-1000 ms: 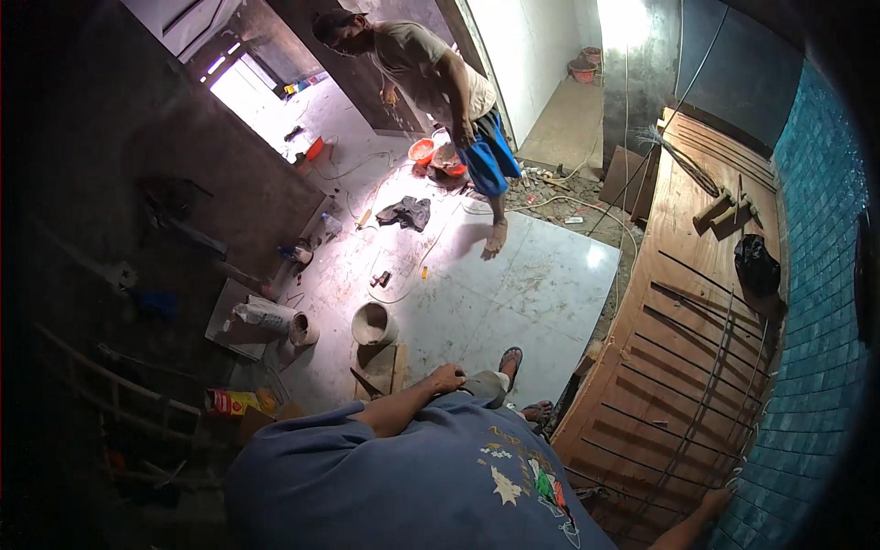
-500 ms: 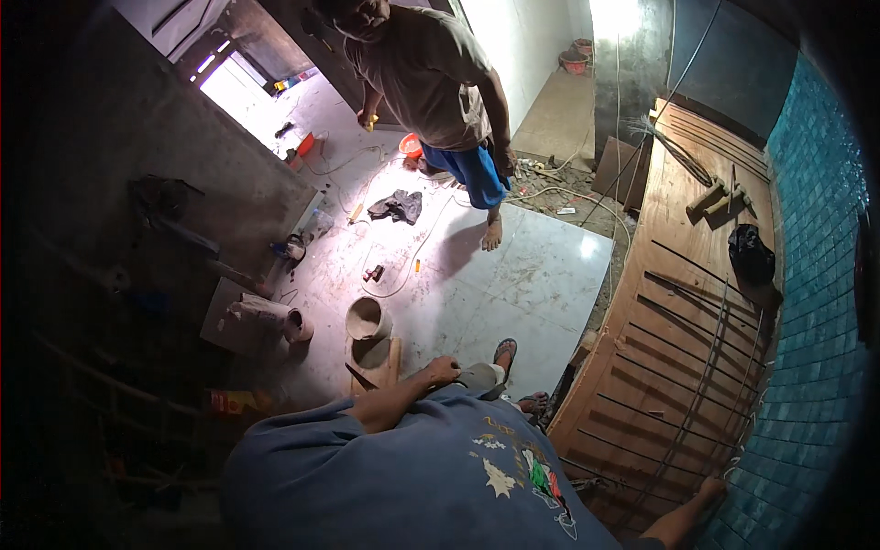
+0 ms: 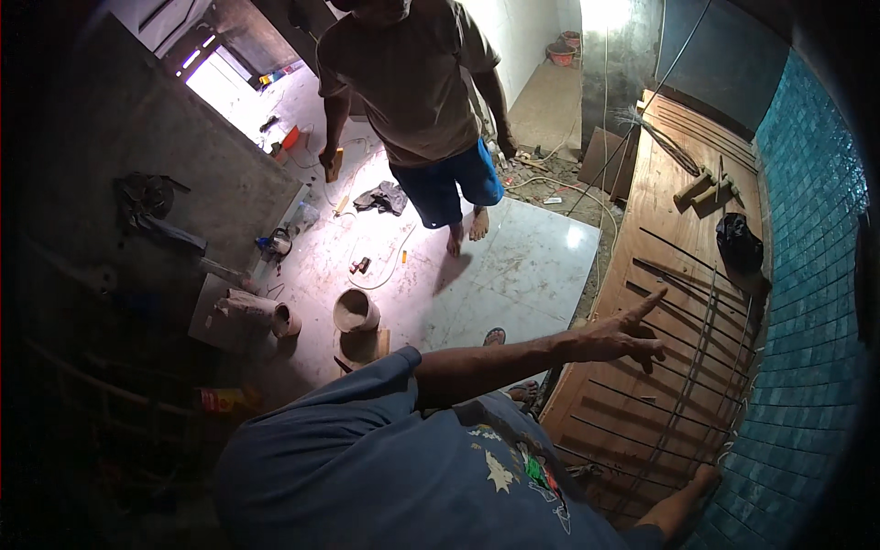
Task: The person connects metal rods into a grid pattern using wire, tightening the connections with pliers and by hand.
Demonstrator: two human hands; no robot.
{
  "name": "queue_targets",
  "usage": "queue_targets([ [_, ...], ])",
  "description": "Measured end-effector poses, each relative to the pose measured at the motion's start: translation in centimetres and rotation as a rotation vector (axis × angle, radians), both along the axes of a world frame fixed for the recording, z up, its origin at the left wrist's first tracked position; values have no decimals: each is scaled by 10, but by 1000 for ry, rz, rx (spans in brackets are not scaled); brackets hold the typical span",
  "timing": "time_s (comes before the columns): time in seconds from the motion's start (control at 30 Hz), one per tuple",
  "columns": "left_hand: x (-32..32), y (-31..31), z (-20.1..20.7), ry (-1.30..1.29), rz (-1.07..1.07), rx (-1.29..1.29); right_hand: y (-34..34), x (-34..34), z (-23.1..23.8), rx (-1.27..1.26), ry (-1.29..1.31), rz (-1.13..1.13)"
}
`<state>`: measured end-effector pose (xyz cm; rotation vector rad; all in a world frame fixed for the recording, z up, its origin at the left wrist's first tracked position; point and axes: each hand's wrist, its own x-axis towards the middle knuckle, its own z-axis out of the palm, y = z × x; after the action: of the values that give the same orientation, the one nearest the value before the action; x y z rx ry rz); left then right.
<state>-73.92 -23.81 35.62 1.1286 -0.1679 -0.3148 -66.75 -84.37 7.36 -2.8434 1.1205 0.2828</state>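
My left arm reaches across to the right, and my left hand (image 3: 628, 337) hovers over a wooden panel (image 3: 600, 376) with the forefinger stretched out and nothing in the grasp. Below it, several thin dark metal rods (image 3: 683, 316) lie across the panel, with longer rods crossing them. My right hand (image 3: 704, 478) is at the panel's right edge, beside the teal tiled wall (image 3: 797, 403); its fingers are too hidden to read. Further up the panel are hammers (image 3: 706, 190) with thick heads, a black plastic bag (image 3: 738, 243) and a bundle of wire (image 3: 671, 147).
Ahead stands a co-worker (image 3: 403, 101) in blue shorts, holding a small yellowish tool (image 3: 335, 165). A bucket (image 3: 356, 312) and a smaller pot (image 3: 286, 320) stand on the pale tiled floor (image 3: 522, 266). Cables and a black plastic sheet (image 3: 380, 196) lie beyond.
My left hand has swung from in front of my body to over the rods, forefinger extended. The co-worker has stepped closer. My right hand stays at the panel's edge.
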Motion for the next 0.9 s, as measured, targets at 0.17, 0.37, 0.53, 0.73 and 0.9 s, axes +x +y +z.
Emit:
queue_targets([
  [0.17,-7,-7,-6,7,-112,-72,0,-7,1,6,-10,-25],
  [0.37,-45,13,-84,54,-241,393,3,-3,2,5,-8,-21],
  [0.53,-129,96,-260,46,-302,1296,7,-2,3,7,-14,-24],
  [0.73,-261,225,-337,691,-98,1448,7,-2,-6,31,-21,-38],
  [0.9,-296,257,-319,760,-48,1493,-51,-1,-46,103,-124,-80],
])
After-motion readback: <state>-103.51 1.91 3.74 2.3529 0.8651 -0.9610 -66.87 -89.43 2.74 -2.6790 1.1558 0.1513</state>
